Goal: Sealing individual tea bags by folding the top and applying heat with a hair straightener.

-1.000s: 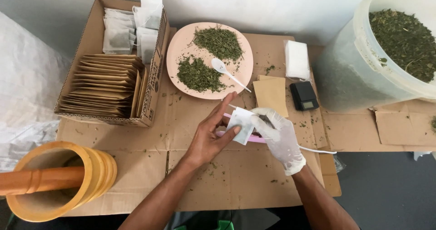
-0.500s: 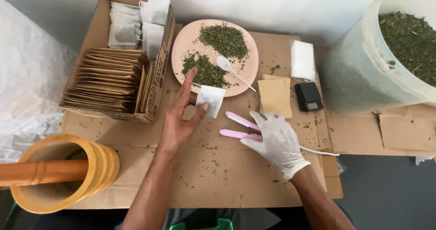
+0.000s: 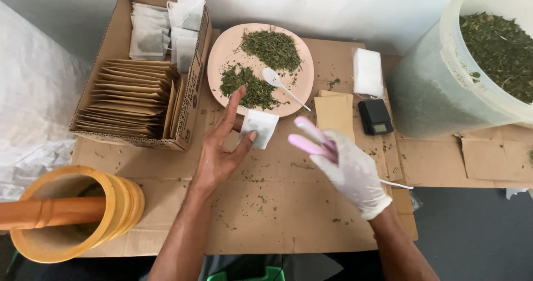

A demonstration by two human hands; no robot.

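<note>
With filled sachets already in the cardboard box [image 3: 191,100], the bare left hand [image 3: 222,153] pinches another white sachet [image 3: 259,128] while the gloved right hand [image 3: 350,170] clamps pink tweezers [image 3: 308,138]; herbs remain on the plate [image 3: 222,53].

Pink tool [image 3: 311,138] in my right grip [image 3: 350,170] was motion-blurred; couldn't tell what it was, its handle buried in the glove. Bucket of herbs [image 3: 444,92] was cut off at the top and right edges. Mortar [image 3: 83,214] clipped at left, pestle [image 3: 50,211] too. My thumb hid a corner of the white sachet [image 3: 259,126]. Scale [image 3: 375,116] display too small to read.
</note>
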